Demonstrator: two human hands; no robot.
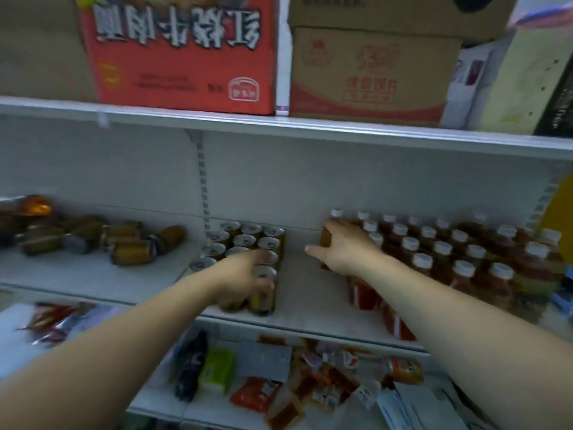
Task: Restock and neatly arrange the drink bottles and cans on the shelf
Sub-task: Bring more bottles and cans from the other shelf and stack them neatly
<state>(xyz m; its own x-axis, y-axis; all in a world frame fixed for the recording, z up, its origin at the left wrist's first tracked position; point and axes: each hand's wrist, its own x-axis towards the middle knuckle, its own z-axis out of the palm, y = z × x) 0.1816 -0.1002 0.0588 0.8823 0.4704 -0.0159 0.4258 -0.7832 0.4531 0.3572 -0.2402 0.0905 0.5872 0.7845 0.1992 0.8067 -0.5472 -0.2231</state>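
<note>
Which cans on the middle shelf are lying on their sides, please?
The loose cans at far left; the packed cans that the left hand grips stand upright.

The can in my left grip is amber-gold with a silver top, like the upright cans behind it, and the tumbled cans further left show gold and dark olive. The bottle in my right grip is brown, and the bottles beside it have white caps, reddish-brown contents and red labels marked with white. The shelf is pale grey-white; above it sit a red box with white characters edged in black and a tan carton printed in red.
</note>
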